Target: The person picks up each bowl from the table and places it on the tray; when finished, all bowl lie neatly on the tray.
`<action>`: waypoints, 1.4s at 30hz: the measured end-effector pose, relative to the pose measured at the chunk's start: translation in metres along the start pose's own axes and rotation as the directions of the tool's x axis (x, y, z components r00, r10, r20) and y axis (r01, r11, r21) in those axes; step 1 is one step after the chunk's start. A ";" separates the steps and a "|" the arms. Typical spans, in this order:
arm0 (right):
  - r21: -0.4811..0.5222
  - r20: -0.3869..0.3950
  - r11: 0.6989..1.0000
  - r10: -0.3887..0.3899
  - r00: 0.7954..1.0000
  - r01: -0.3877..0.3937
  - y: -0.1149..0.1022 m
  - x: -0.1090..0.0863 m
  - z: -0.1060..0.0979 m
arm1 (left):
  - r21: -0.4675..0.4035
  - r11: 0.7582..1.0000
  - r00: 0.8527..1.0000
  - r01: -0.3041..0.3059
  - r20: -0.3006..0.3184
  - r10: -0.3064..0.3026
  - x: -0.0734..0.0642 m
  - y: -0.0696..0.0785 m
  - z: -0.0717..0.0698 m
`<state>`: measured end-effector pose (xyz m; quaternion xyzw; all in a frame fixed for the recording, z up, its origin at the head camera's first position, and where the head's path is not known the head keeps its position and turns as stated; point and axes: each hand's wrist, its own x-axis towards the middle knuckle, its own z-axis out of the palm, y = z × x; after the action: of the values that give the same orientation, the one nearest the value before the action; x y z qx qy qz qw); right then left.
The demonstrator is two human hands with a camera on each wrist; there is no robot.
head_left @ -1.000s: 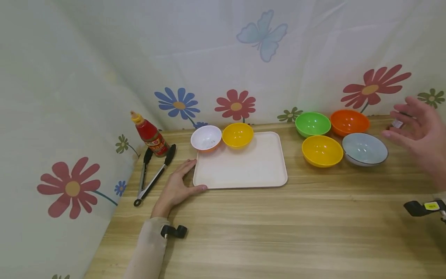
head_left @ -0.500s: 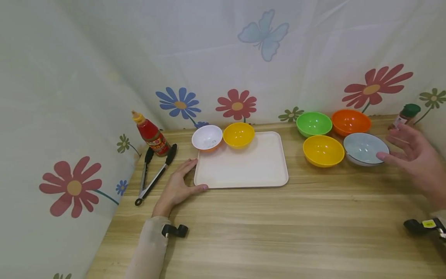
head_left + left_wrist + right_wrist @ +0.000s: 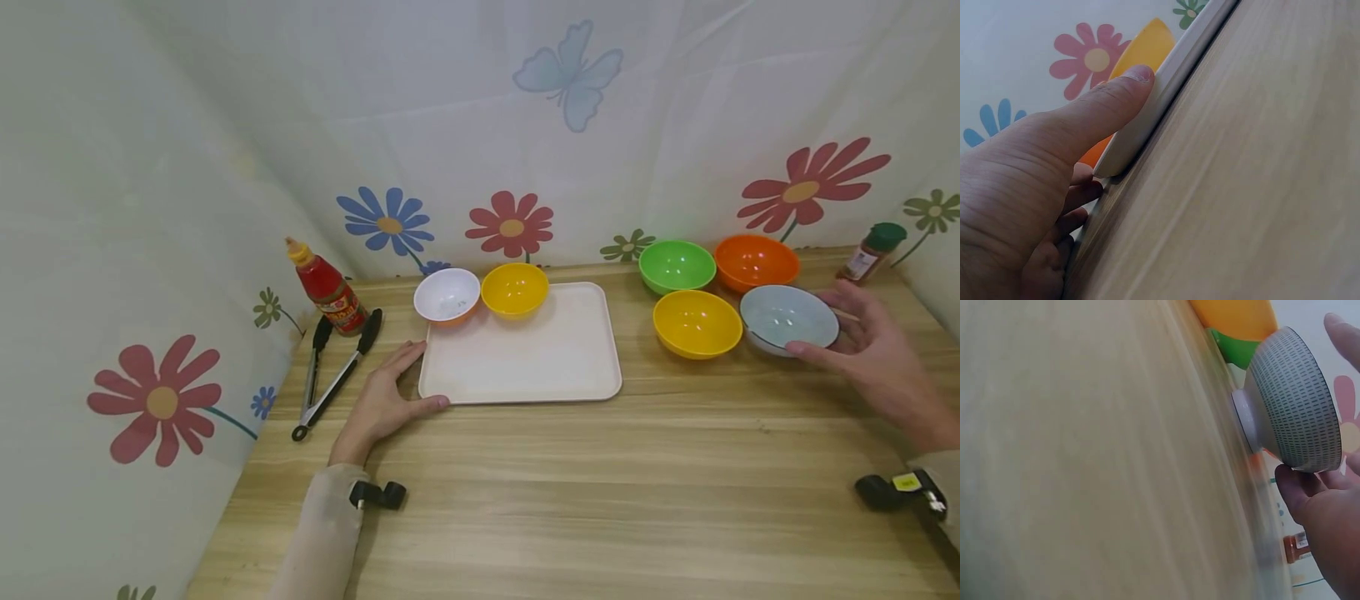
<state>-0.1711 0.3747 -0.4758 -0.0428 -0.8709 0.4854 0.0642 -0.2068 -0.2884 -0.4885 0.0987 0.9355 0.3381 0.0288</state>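
Observation:
In the head view, my left hand [image 3: 382,408] lies at the near left corner of the white tray [image 3: 525,367]. Its thumb rests on the tray's rim, as the left wrist view also shows, while the fingers reach along the left side. My right hand [image 3: 877,358] is spread around the right side of a pale blue bowl [image 3: 787,315]. The right wrist view shows fingertips touching this patterned bowl [image 3: 1297,400] below its rim, with the thumb held apart from its wall. The bowl stands upright on the table.
A white bowl [image 3: 447,293] and a yellow bowl [image 3: 515,289] stand at the tray's back edge. Green [image 3: 677,265], orange [image 3: 757,261] and yellow [image 3: 697,323] bowls neighbour the pale blue one. Tongs [image 3: 337,379], a red sauce bottle [image 3: 330,292] and a green-capped jar [image 3: 870,250] flank them.
My right hand has come down and to the left, from above the jar to the pale blue bowl, uncovering the jar. The left hand stays at the tray's corner.

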 end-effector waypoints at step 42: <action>-0.074 -0.015 0.997 -0.023 1.000 0.022 0.008 0.005 0.007 | -0.014 1.000 1.000 0.002 -0.002 -0.002 -0.001 0.003 -0.001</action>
<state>-0.1768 0.3731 -0.4859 -0.0392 -0.8880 0.4519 0.0749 -0.2054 -0.2873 -0.4861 0.0974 0.9332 0.3447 0.0288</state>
